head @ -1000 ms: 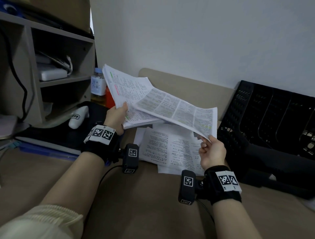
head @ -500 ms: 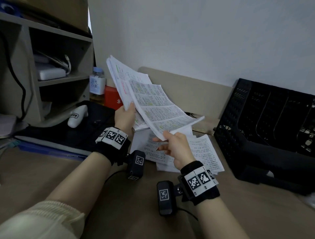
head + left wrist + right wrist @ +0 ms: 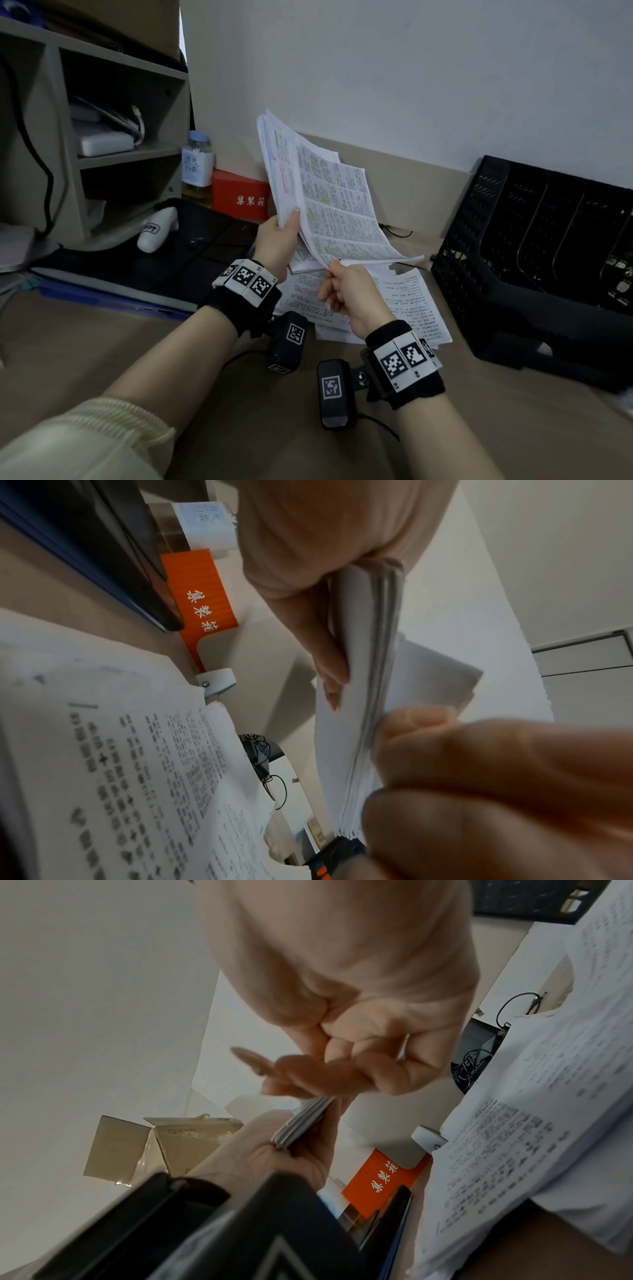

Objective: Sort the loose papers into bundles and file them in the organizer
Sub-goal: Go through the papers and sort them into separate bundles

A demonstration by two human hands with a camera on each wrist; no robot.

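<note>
Our left hand (image 3: 275,241) grips a thick stack (image 3: 329,202) of printed sheets, held upright above the desk (image 3: 171,394). Our right hand (image 3: 352,294) pinches the stack's lower corner. More sheets (image 3: 404,298) lie loose on the desk under the stack. The black organizer (image 3: 534,253) lies right of the stack, with at least three slots showing. We judge the stack's unsquared edges could let sheets slip and scatter if either hold loosens. We count one held stack, one loose pile, one organizer.
</note>
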